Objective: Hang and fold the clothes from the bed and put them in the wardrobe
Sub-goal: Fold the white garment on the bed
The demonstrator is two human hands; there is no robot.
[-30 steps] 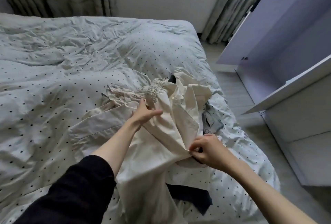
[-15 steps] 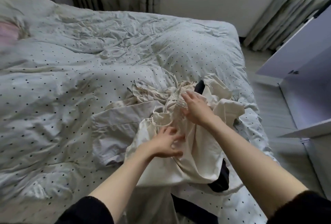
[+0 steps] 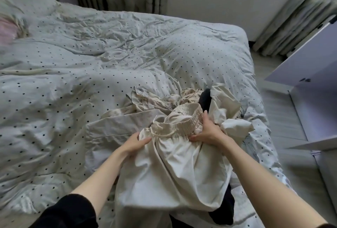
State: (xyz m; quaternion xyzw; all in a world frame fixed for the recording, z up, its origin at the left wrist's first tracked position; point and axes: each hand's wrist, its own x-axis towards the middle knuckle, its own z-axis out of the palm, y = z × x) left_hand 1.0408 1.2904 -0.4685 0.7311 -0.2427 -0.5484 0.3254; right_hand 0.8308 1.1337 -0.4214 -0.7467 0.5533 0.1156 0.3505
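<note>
Trousers (image 3: pixel 173 169) are gripped at the waistband (image 3: pixel 184 127) by the left hand (image 3: pixel 135 143) and right hand (image 3: pixel 207 131), and are best lifted evenly so the legs align for folding.

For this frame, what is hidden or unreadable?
Head view only:
- Left hand: fingertips tucked behind the cream trousers.
- Black garment: mostly buried under the trousers; type unclear.
- Wardrobe: interior cut off by the right edge.
- Pink item: blurred, cut by the left edge.
</note>
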